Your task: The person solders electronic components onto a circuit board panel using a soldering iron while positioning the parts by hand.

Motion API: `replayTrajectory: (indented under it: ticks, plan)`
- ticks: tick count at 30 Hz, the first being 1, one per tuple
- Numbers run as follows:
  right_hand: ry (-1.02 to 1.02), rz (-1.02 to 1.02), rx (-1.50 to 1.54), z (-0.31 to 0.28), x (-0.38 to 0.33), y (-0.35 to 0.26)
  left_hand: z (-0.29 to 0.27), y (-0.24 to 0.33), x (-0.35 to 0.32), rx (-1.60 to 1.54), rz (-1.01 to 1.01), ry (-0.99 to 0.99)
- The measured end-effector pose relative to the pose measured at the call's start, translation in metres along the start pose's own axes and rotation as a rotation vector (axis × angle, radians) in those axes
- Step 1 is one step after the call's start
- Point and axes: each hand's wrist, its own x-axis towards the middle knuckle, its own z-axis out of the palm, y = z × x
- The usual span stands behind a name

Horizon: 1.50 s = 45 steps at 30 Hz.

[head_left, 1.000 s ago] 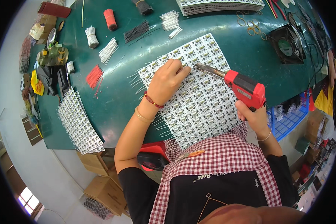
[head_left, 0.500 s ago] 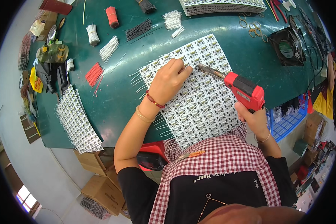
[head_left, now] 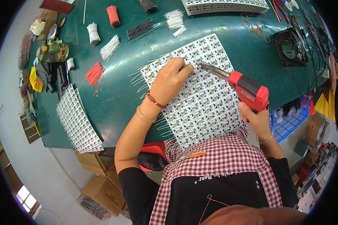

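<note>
We think the step in hand is fixing thin white wires to the big white board full of small parts. The board lies flat on the green table, right in front of us, its near edge by the checked apron. Our right hand wraps around the handle of a red and black soldering gun. Our left hand is over the board's upper left part, fingers pinched close; we cannot tell if a wire is between them. We judge the next move calls for a steady left hand and a small, careful touch with the tip, away from our fingers. The gun's long line runs from lower right to upper left, and its metal nose points up and left, near our left fingertips. The board sits at a slant, its far end leaning left. It seems longer from near to far, but the bent view makes that unsure.
</note>
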Motion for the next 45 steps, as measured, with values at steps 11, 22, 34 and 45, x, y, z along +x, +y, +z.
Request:
replayTrajectory:
  ticks: [11,22,34,45]
  plan:
    - [-0.005,-0.029,-0.016,0.001,0.001,0.000,0.001,0.000,-0.001,-0.004,-0.007,0.016]
    - [-0.014,-0.020,-0.022,0.000,0.001,0.001,0.001,0.001,-0.001,0.028,-0.007,0.011]
    - [0.014,-0.022,-0.020,0.000,-0.004,0.004,0.003,0.002,-0.003,0.038,0.000,-0.006]
    - [0.001,-0.060,0.030,-0.005,0.001,0.000,0.002,0.002,-0.001,0.068,0.032,-0.006]
